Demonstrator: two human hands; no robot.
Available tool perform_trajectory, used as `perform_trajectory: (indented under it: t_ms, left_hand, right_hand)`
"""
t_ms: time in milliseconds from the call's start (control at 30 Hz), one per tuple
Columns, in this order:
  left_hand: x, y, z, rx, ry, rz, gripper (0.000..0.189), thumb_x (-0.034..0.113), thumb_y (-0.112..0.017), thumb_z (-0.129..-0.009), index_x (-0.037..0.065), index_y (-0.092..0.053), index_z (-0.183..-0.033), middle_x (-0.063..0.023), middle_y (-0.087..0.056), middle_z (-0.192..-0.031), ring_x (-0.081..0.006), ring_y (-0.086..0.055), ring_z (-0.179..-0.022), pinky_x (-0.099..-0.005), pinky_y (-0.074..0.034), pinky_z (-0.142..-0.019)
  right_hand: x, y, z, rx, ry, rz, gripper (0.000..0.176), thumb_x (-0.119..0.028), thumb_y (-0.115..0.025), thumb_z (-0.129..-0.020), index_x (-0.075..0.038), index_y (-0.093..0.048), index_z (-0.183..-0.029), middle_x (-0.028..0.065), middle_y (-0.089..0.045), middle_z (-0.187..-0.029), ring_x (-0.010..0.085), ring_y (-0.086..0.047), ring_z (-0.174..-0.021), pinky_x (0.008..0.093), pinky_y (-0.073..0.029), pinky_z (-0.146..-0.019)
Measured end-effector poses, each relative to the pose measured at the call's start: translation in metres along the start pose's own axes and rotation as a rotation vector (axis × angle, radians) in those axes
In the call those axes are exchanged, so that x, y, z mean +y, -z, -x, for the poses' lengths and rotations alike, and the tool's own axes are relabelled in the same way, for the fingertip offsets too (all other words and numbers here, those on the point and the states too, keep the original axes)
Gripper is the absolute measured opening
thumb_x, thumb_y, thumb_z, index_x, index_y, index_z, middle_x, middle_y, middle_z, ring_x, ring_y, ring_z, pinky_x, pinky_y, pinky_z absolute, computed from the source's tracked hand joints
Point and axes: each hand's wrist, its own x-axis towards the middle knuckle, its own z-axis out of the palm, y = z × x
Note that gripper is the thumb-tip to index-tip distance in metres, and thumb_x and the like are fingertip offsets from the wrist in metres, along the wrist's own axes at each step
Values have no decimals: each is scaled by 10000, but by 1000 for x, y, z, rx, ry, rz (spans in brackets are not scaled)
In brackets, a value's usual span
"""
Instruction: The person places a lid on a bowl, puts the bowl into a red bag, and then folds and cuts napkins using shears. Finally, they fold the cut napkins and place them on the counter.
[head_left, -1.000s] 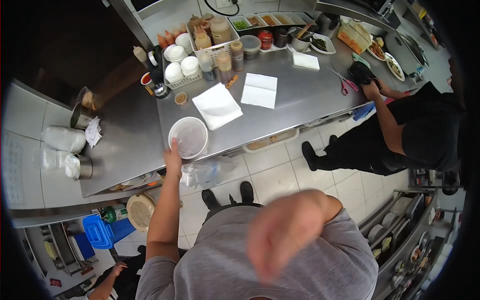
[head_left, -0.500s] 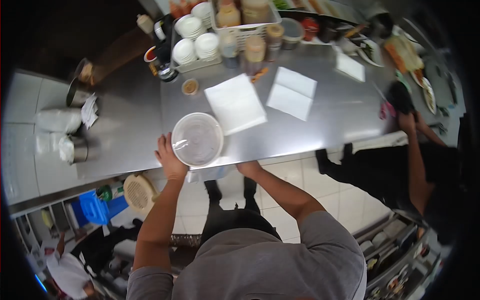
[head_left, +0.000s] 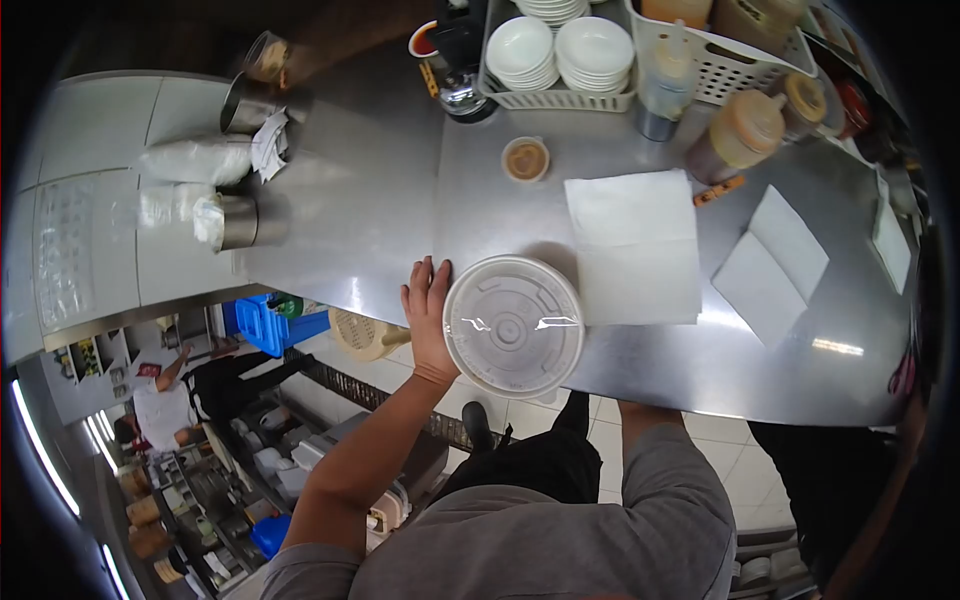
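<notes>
A round clear plastic container (head_left: 513, 325) with a lid on it stands at the near edge of the steel counter (head_left: 370, 220). My left hand (head_left: 428, 312) lies flat on the counter with its fingers stretched out, its side touching the container's left wall. My right forearm passes below the counter edge, and the hand itself is hidden. A white paper napkin (head_left: 635, 245) lies just to the right of the container.
A second napkin (head_left: 770, 265), a small sauce cup (head_left: 526, 158), a basket of white bowls (head_left: 555, 50) and sauce bottles (head_left: 740, 135) sit farther back. Steel cups (head_left: 238, 220) and wrapped bags (head_left: 195, 160) stand at the left. A co-worker (head_left: 180, 390) bends low at the lower left.
The container was open a second ago and now has a lid on it. My right hand left the counter edge and dropped out of sight. The view moved closer to the counter.
</notes>
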Motion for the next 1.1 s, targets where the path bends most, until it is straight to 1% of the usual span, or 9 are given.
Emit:
perform_trajectory:
  t_ms: [267,700,733,767,800,833,933,1000,1100]
  left_hand:
    - [1,1,1,0,-17,-2,774,411,-643,-776,82,-351,-1413,-218,-286,-1452,-377,-207,-1396,-568,-93,-1121]
    - [-3,-1,1,22,-49,14,782,409,-645,-767,76,-353,-1411,-226,-291,-1449,-378,-223,-1393,-563,-105,-1117]
    - [-6,-2,0,1,-24,1,779,403,-646,-766,73,-356,-1410,-227,-295,-1444,-375,-225,-1393,-561,-108,-1116]
    - [-9,-5,0,-28,-7,-8,776,396,-648,-766,70,-358,-1408,-227,-298,-1439,-372,-227,-1393,-558,-110,-1115]
    - [0,1,2,14,-43,22,760,385,-645,-770,61,-369,-1400,-231,-301,-1431,-369,-239,-1389,-552,-113,-1114]
    - [-10,-14,6,39,32,374,747,380,-648,-771,56,-383,-1389,-231,-313,-1425,-364,-257,-1381,-552,-126,-1108]
    - [-19,-22,3,45,47,341,746,368,-671,-755,53,-396,-1373,-220,-347,-1408,-353,-269,-1377,-543,-146,-1103]
    - [-12,-19,2,50,58,311,751,358,-684,-747,53,-394,-1370,-217,-361,-1399,-352,-269,-1376,-537,-151,-1104]
    - [-8,-14,3,38,57,303,768,358,-689,-745,57,-378,-1380,-220,-345,-1411,-355,-260,-1380,-546,-145,-1103]
  right_hand:
    - [4,-2,-15,-12,-12,18,244,-214,-590,-844,-54,-615,-1026,196,-627,-972,366,-614,-859,466,-490,-727]
    - [4,6,-28,-4,-10,-10,226,-207,-583,-844,-60,-618,-1012,189,-631,-952,360,-617,-843,471,-490,-712]
    - [3,9,-27,2,-11,-19,224,-206,-583,-844,-60,-618,-1010,189,-631,-950,360,-618,-842,471,-490,-711]
    - [2,9,-25,9,-6,-28,223,-206,-582,-844,-60,-618,-1009,188,-631,-949,359,-618,-840,472,-490,-710]
    - [-1,12,-22,12,2,-40,222,-205,-582,-844,-61,-619,-1008,188,-632,-947,359,-618,-839,472,-490,-709]
    - [-6,14,-19,19,15,-52,220,-204,-581,-844,-61,-619,-1007,187,-632,-946,358,-618,-838,473,-489,-708]
    - [-22,23,-1,47,72,-99,216,-203,-579,-844,-63,-620,-1004,186,-633,-941,357,-619,-834,474,-489,-704]
    - [-38,30,26,44,155,-168,214,-202,-578,-844,-63,-620,-1002,185,-633,-938,356,-619,-832,475,-489,-702]
    - [-57,40,85,-61,274,-286,210,-200,-577,-844,-65,-621,-998,183,-634,-933,355,-620,-828,476,-489,-699]
